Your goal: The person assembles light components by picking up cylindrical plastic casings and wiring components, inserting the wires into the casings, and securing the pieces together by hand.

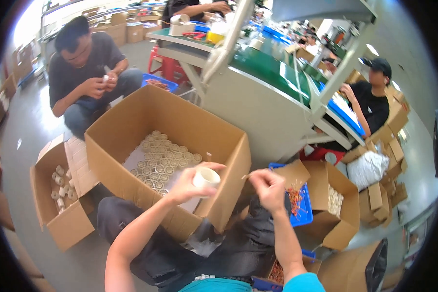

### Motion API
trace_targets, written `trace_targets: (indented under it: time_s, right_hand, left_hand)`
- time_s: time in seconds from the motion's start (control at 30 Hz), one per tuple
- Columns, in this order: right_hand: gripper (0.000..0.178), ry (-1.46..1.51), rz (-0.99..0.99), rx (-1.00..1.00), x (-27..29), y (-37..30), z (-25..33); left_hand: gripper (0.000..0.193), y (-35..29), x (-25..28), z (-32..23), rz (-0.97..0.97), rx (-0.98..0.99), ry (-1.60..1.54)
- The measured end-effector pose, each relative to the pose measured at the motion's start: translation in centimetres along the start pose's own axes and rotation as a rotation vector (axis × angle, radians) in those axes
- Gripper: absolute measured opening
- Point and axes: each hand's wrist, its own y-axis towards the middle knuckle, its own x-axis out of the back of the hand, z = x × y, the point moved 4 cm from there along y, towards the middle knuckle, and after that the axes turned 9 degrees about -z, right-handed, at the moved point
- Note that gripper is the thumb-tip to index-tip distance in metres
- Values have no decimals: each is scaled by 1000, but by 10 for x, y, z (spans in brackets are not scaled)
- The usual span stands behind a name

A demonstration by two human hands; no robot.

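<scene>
Left hand (186,186) wraps a white cylinder (206,178), likely light, stiff, best side-gripped. Right hand (269,189) pinches a thin piece (246,177).

Parts (158,158) are gathered in the centre carton (117,168); a second carton (70,228) is placed at frame left, a tray (305,207) right of centre.

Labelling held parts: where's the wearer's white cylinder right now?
Head view, just below centre: the white cylinder is in the left hand, seen against the right side of the large cardboard box.
</scene>
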Motion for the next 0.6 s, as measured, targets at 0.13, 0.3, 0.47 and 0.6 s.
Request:
trace_targets:
  time_s: [0.13, 0.3, 0.47, 0.6]
  right_hand:
    - [12, -248, -397, -25, 98, 33, -76]
    - [21, -769, -312, -420, 189, 9, -200]
    - [24, -765, -306, 141, 99, 26, -106]
    - [15, -15, 44, -78, -40, 17, -19]
  left_hand:
    - [75, -4, 2, 5, -18, 66, -769]
    - [83, 9, -5, 4, -29, 90, -861]
    - [86, 18, -5, 3, -51, 84, -891]
    - [84, 18, 9, 7, -110, 56, -868]
